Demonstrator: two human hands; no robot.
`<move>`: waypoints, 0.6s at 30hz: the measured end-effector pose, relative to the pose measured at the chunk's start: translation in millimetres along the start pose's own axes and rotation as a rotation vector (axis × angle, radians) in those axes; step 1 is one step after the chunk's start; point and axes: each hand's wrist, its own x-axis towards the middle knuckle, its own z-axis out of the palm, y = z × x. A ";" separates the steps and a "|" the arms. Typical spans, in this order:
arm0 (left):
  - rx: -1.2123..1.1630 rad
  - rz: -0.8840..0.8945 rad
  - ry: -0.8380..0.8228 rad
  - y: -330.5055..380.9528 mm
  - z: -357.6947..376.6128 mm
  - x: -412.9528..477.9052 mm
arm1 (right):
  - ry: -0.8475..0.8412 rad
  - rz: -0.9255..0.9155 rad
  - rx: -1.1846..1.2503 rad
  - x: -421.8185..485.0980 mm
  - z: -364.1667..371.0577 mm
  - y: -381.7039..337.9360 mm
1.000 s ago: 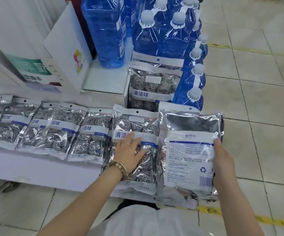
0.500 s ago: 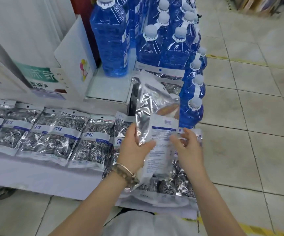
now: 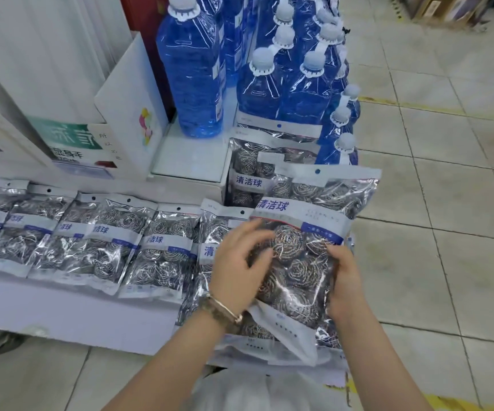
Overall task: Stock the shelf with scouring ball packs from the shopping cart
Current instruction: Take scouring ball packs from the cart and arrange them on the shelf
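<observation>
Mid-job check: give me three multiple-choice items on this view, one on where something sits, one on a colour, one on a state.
1. Where along the row of packs is the held pack?
A. left end
B. middle
C. right end

2. What colour are the bottles behind the packs?
A. green
B. blue
C. red

3. Which hands touch the held pack?
A. neither
B. left only
C. both

Answers:
1. C: every other pack in the row lies to its left.
2. B: blue shows through each bottle, under a white cap.
3. C: the left hand lies on its face and the right hand grips its right edge.
</observation>
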 end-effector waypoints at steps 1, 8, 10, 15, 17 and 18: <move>-0.019 -0.105 0.041 -6.4 -2.4 7.2 | 0.038 0.002 -0.010 -2.1 -5.3 0.8; -0.510 -0.631 -0.297 -31.3 9.5 12.3 | 0.223 0.036 -0.344 2.2 -38.4 0.5; -0.390 -0.561 -0.200 -38.2 22.3 4.3 | 0.233 0.118 -0.582 2.1 -44.6 -0.8; -0.179 -0.467 -0.207 -49.2 42.1 -9.0 | 0.319 0.067 -0.855 -7.4 -60.8 4.4; -0.038 -0.416 -0.284 -47.9 53.1 -9.9 | 0.420 -0.036 -0.845 -13.9 -70.3 9.2; 0.064 -0.392 -0.326 -47.4 58.4 -9.1 | 0.466 -0.076 -0.835 -16.5 -77.1 11.9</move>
